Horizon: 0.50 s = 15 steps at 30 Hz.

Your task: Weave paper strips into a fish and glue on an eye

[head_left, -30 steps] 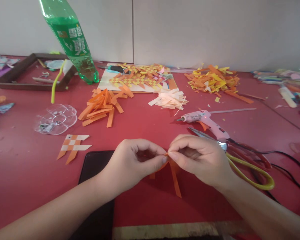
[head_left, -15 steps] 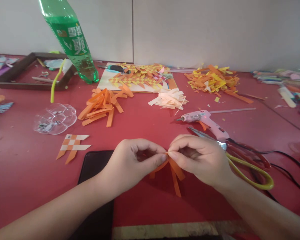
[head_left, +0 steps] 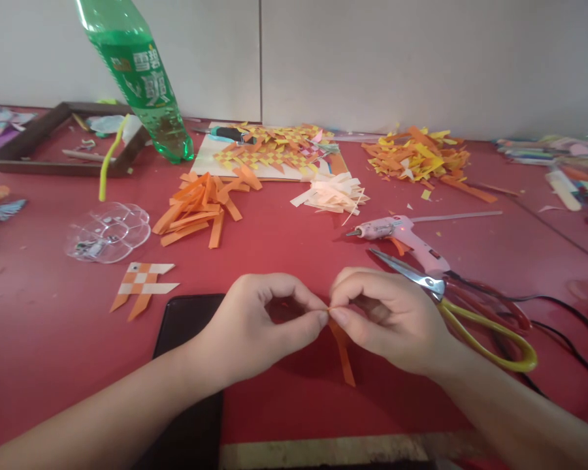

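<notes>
My left hand (head_left: 269, 326) and my right hand (head_left: 387, 320) meet fingertip to fingertip over the red table. Thumb and forefinger of each pinch an orange paper strip (head_left: 343, 356), most of it hidden by my fingers; one length hangs down below my right hand. To the left lies a small woven paper fish (head_left: 140, 284) in orange and cream. A black phone-like slab (head_left: 186, 326) sits beneath my left forearm. Scissors with yellow handles (head_left: 490, 336) rest just right of my right hand, partly behind it.
A pink glue gun (head_left: 402, 235) with a cord lies beyond the scissors. Farther back are orange strips (head_left: 206, 209), cream strips (head_left: 330, 194), a yellow-orange scrap pile (head_left: 416, 156) and a board (head_left: 203, 160) of woven pieces. A clear dish (head_left: 110, 232), dark frame (head_left: 44, 168) and green bottle (head_left: 144, 85) stand left.
My pinched fingertips have dropped slightly, and less of the orange paper shows beneath them. My right hand has shifted a little, uncovering more of the scissors' blades.
</notes>
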Tool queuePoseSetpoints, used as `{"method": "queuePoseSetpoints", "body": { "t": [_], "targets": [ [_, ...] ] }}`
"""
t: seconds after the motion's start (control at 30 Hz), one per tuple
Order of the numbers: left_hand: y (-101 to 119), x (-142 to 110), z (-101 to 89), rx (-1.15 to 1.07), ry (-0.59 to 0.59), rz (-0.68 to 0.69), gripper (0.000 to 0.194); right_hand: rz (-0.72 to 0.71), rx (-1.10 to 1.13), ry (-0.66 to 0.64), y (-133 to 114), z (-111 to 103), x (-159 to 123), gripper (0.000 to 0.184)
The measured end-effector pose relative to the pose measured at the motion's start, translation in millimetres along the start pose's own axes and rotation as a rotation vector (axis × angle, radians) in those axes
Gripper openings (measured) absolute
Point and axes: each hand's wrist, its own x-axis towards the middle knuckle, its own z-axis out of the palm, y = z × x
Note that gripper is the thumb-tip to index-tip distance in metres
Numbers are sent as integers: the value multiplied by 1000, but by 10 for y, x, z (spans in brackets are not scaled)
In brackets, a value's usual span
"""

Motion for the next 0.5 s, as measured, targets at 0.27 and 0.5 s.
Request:
{"method": "queuePoseSetpoints", "body": {
  "t": [0.27,0.5],
  "targets": [
    [-26,17,-2,-35,-8,-43,12,40,41,4,-3,-17,15,11],
    [15,56,-28,-162,48,-110,18,221,170,7,0,2,40,15]
  ]
}}
